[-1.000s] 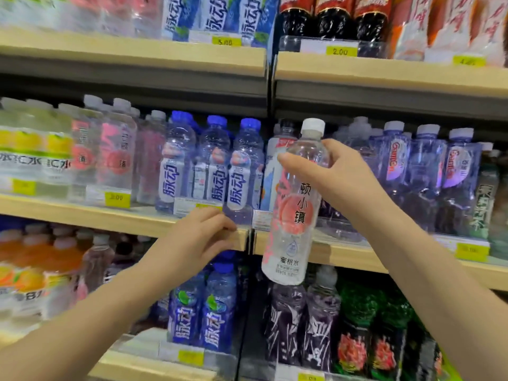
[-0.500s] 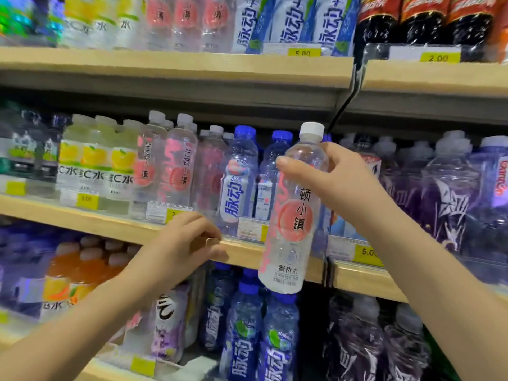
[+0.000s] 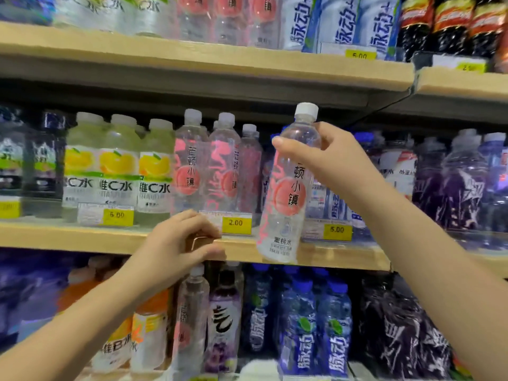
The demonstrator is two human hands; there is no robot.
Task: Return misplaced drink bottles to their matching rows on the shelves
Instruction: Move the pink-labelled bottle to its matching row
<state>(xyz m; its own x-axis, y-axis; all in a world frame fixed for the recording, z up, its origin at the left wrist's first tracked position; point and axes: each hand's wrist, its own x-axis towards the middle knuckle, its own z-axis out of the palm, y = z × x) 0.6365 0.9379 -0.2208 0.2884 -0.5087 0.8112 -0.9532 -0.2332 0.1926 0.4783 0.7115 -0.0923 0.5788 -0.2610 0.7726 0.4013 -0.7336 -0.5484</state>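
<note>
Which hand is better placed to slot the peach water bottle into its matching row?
Right hand: it holds the peach bottle beside the matching pink-label row; the left hand sits lower at the shelf edge.

Held bottle gripped at upper body by right hand, hung before front edge of middle shelf. On that shelf, matching bottle row stood left of and behind held bottle; price tag fixed below row. Shelf edge clasped by left hand, just left of tag. Row overhung by upper shelf.
</note>
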